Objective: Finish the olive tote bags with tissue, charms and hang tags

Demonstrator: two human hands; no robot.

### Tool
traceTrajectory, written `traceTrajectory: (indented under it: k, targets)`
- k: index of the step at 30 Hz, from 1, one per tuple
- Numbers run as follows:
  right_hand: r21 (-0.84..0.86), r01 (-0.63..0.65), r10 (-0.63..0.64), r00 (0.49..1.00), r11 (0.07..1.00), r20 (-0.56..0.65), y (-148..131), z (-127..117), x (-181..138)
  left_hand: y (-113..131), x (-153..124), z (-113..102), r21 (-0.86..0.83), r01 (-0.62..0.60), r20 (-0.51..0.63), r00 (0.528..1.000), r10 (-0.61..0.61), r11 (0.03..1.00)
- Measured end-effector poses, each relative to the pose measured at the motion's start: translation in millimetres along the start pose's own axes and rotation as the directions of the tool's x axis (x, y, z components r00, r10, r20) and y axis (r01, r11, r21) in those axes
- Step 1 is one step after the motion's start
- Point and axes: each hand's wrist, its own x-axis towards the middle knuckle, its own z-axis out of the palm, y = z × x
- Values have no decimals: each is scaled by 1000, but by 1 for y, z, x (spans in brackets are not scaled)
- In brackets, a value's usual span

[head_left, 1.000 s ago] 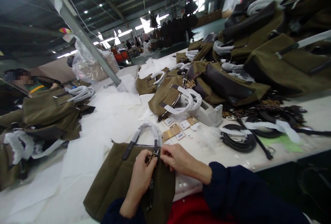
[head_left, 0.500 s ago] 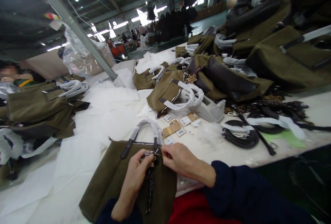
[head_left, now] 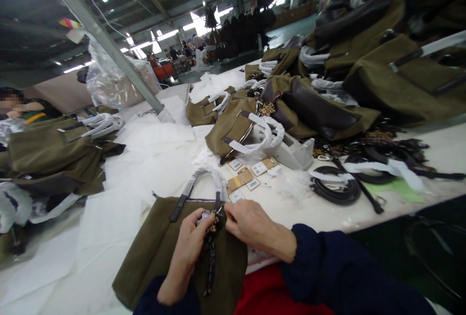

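Observation:
An olive handbag (head_left: 145, 256) lies in front of me, its white-wrapped handle (head_left: 198, 176) pointing away. My left hand (head_left: 185, 244) rests over the bag, thumb and fingers closed on a leopard-patterned charm (head_left: 210, 226). From the charm a dark strip (head_left: 210, 269) hangs down over the bag's front. Close to the handle's lower right end, my right hand (head_left: 253, 225) is pinched shut beside the charm. Whatever its fingertips grip is too small to make out.
Several hang tags (head_left: 242, 181) lie beyond my right hand, near a grey tape dispenser (head_left: 296, 152). Coiled black straps (head_left: 337, 186) sit to the right. More olive bags (head_left: 316, 106) are piled behind; others (head_left: 54, 155) lie left. A slanted metal post (head_left: 116, 53) rises at the back left.
My right hand has shifted slightly left, towards the charm. The left hand keeps its hold, with the charm turned a little. The view has moved slightly.

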Motion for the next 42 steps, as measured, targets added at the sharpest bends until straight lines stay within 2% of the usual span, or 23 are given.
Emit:
traceTrajectory:
  k: [10,15,20,23,29,36,42]
  targets:
    - [-28,-17,18,999,999,37,-9,6,5,-7,2,0,83,-42,20,999,40,996]
    - [-45,-11,15,996,999,90,-11,7,16,1,0,-2,274,-213,48,977,208,938]
    - [-44,9,-4,994,999,107,-5,6,18,2,8,-12,250,-195,54,981,187,948]
    - [-43,16,-11,994,999,110,-5,7,18,1,15,-13,327,-229,77,973,216,917]
    - [-33,22,-19,994,999,111,-2,2,16,2,18,-8,471,-287,47,952,302,834]
    - [-24,22,-19,995,999,103,3,-5,18,0,16,-6,473,-330,88,940,328,817]
    - [13,14,-15,994,1000,104,4,-2,22,1,20,-4,466,-343,67,933,355,815]
